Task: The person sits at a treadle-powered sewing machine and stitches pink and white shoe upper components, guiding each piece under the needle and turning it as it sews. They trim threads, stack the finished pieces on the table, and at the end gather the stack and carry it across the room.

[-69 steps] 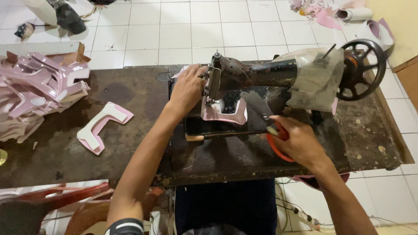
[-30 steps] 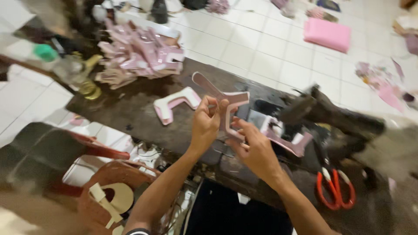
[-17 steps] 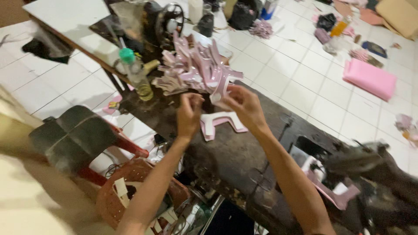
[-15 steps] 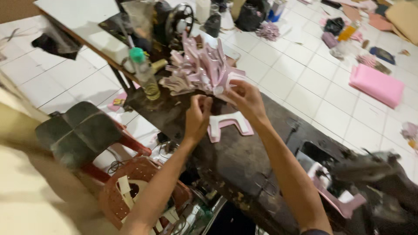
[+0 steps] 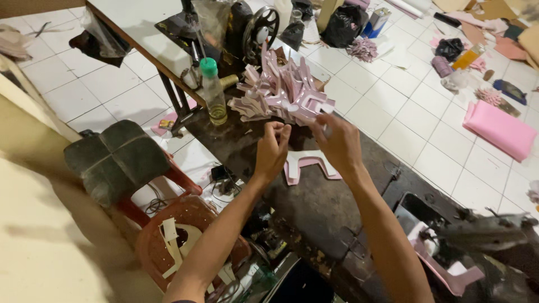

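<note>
While both forearms stretch forward over the dark, worn wooden table (image 5: pixel 331 202), the left hand (image 5: pixel 272 151) is raised with its fingers (image 5: pixel 275 130) curled in together, knuckles up, just short of a heap of pale pink cut shoe-upper pieces (image 5: pixel 283 95); whether they pinch anything I cannot tell. Beside it, the right hand (image 5: pixel 339 143) reaches to the near edge of that heap, its fingertips pinched on one of the pink pieces at the edge of the pile. This heap sits at the far end of the table, its many angular, notched pieces fanned out in all directions, too many to count. One more pink and white U-shaped cut piece (image 5: pixel 307 165) lies flat on the table just below the two hands, apart from the heap. Near the heap stands one clear plastic bottle with a green cap (image 5: pixel 213 90), holding a little yellowish liquid, and behind it one black sewing machine with a hand wheel (image 5: pixel 255 28). At the near right, another dark sewing machine (image 5: pixel 483 235) shows blurred, with a pink piece (image 5: pixel 449 275) under it. One grey-cushioned red stool (image 5: pixel 120 160) stands left of the table on white floor tiles (image 5: pixel 415 112).
</note>
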